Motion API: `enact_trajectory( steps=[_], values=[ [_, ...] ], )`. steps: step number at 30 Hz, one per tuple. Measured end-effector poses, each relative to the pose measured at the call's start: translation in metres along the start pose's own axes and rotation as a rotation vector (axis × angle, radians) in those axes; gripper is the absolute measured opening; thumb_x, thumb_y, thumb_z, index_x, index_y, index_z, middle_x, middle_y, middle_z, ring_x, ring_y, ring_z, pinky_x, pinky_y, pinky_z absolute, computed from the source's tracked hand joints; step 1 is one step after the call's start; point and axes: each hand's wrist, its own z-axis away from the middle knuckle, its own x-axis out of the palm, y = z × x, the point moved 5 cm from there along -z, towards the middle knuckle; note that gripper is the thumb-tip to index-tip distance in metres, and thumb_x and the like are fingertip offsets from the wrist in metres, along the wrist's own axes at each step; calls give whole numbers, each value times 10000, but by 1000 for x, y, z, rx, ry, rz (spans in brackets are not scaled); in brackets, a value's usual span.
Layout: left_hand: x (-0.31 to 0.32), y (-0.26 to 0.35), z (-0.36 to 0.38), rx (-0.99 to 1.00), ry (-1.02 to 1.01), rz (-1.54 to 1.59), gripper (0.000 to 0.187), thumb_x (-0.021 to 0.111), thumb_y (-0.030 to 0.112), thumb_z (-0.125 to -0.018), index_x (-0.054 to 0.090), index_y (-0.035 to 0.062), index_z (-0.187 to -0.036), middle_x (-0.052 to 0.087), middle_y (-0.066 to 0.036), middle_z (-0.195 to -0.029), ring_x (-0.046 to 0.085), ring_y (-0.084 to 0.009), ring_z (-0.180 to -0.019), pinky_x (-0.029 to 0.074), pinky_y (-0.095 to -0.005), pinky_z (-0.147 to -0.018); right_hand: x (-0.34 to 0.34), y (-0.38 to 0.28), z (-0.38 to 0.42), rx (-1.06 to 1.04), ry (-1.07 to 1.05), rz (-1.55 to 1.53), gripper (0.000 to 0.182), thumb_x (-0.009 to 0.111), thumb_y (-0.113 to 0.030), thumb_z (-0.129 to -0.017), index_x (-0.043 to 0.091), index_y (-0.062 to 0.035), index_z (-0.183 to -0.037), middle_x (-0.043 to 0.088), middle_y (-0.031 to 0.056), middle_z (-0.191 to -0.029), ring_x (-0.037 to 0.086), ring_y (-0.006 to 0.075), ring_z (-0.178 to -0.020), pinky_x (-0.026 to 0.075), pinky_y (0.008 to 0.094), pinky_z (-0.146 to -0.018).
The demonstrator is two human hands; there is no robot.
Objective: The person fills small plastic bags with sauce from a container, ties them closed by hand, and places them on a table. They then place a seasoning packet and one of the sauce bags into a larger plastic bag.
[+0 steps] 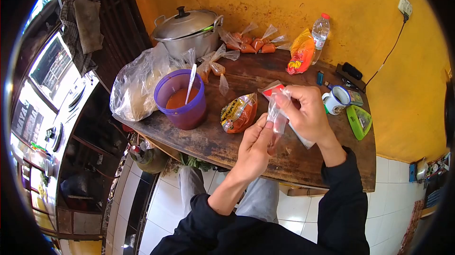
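Observation:
Between my two hands is a small clear plastic bag (277, 118), held over the table's front part. My left hand (257, 147) pinches its lower part with thumb and fingers. My right hand (305, 113) grips the upper end, fingers closed on the plastic. Under and behind my right hand lies a flat pack with a red top (272, 89), partly hidden. Just left of the hands rests an orange and black printed packet (238, 113). Further left stands a purple tub (180, 108) of orange-brown sauce (176, 98) with a spoon (191, 83) leaning in it.
A lidded metal pot (187, 32) stands at the back left, beside a large plastic bag (137, 84). Several tied sauce bags (257, 44) lie along the wall. On the right are a water bottle (321, 32), an orange packet (302, 52), a mug (337, 98) and a green container (359, 122).

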Motion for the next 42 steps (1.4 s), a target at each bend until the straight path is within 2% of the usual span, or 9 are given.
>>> enact_trajectory(
  steps=[9, 17, 20, 25, 28, 32, 34, 38, 42],
  values=[
    [1, -2, -4, -20, -29, 1, 236, 331, 184, -942, 504, 27, -976, 488, 4, -620, 395, -54, -443, 318, -194, -411, 5, -6, 0, 83, -155, -219, 228, 586, -79, -789, 516, 22, -597, 481, 73, -487, 408, 85, -432, 307, 259, -404],
    [12, -3, 0, -8, -106, 66, 213, 323, 179, -938, 441, 71, -798, 550, -35, -859, 360, -44, -637, 329, -185, -608, -5, 12, -1, 94, 181, -96, 261, 541, -110, -850, 527, 20, -625, 496, -7, -506, 392, 12, -464, 288, 217, -397],
    [3, -16, 4, -36, -73, 45, 205, 326, 163, -931, 437, 80, -779, 546, -52, -957, 375, -49, -663, 342, -182, -640, -1, 23, 0, 33, 242, 56, 283, 574, -122, -801, 462, 14, -579, 371, 105, -458, 306, 118, -404, 252, 297, -387],
    [-5, -23, 9, -52, -72, 59, 210, 337, 157, -923, 453, 84, -763, 537, -82, -1041, 383, -56, -704, 338, -193, -677, 5, 34, -3, 10, 235, 58, 300, 569, -127, -804, 466, 22, -565, 354, 116, -458, 298, 128, -404, 251, 297, -391],
    [-4, -23, 11, -60, -66, 65, 213, 348, 159, -918, 459, 85, -752, 543, -103, -1042, 401, -65, -722, 344, -208, -706, 2, 31, -3, 95, 149, 62, 220, 554, -122, -841, 611, 34, -697, 496, -1, -510, 372, 21, -494, 287, 216, -424],
    [-5, -7, 12, -9, -22, 123, 201, 352, 143, -909, 447, 88, -740, 546, -105, -1043, 447, -74, -774, 374, -219, -739, 2, 33, -4, 105, 138, -98, 251, 543, -165, -846, 564, 12, -668, 452, 31, -487, 360, 64, -467, 289, 258, -430],
    [-27, -2, 7, 84, 71, 175, 184, 366, 157, -902, 452, 82, -758, 549, -116, -1057, 486, -135, -845, 392, -278, -793, 10, 38, -2, 208, -56, -462, 197, 522, -184, -865, 585, 0, -835, 541, 6, -624, 438, 56, -566, 343, 234, -510],
    [-56, 17, -5, 203, 224, 375, 195, 361, 219, -916, 487, 76, -875, 547, -96, -1075, 487, -245, -1046, 396, -408, -881, 39, 11, 10, 43, -249, -366, 416, 638, -173, -773, 508, -35, -1143, 616, 59, -835, 558, 108, -783, 446, 249, -714],
    [-55, 19, -5, 198, 242, 459, 192, 380, 239, -915, 494, 86, -940, 513, -91, -1128, 499, -249, -1034, 459, -423, -803, 61, 1, 20, 7, -163, -314, 489, 690, -132, -737, 517, -39, -1185, 635, 71, -904, 576, 114, -832, 457, 269, -773]
  ],
)
